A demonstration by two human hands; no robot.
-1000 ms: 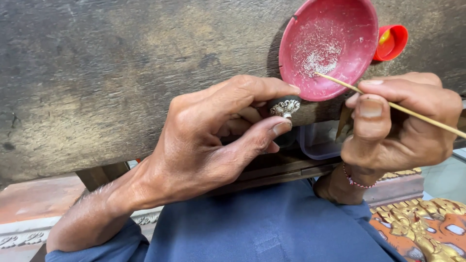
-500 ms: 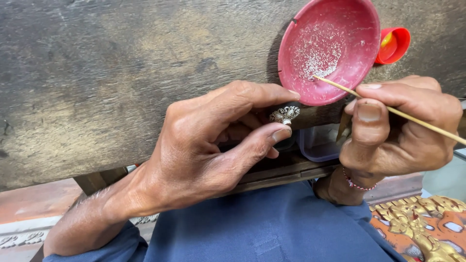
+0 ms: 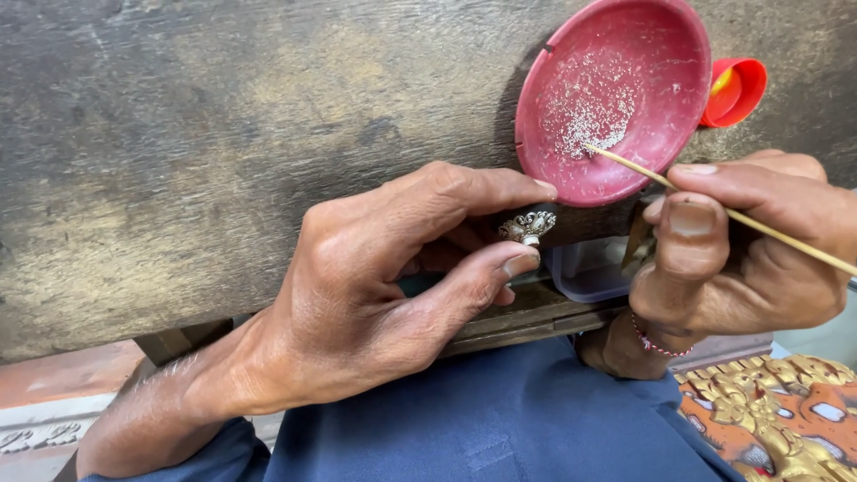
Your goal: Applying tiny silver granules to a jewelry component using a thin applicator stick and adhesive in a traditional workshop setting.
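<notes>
The left hand [image 3: 375, 295] pinches a small ornate silver piece [image 3: 528, 227] at the bench [image 3: 178, 161] edge, seemingly steadied, while the right hand [image 3: 750, 250] grips a thin stick [image 3: 714, 205] dipping into the red dish's [image 3: 616, 98] pale grains.

Worn dark wooden tabletop [image 3: 178, 161]; reddish tile floor [image 3: 62, 375]; soft daylight
</notes>
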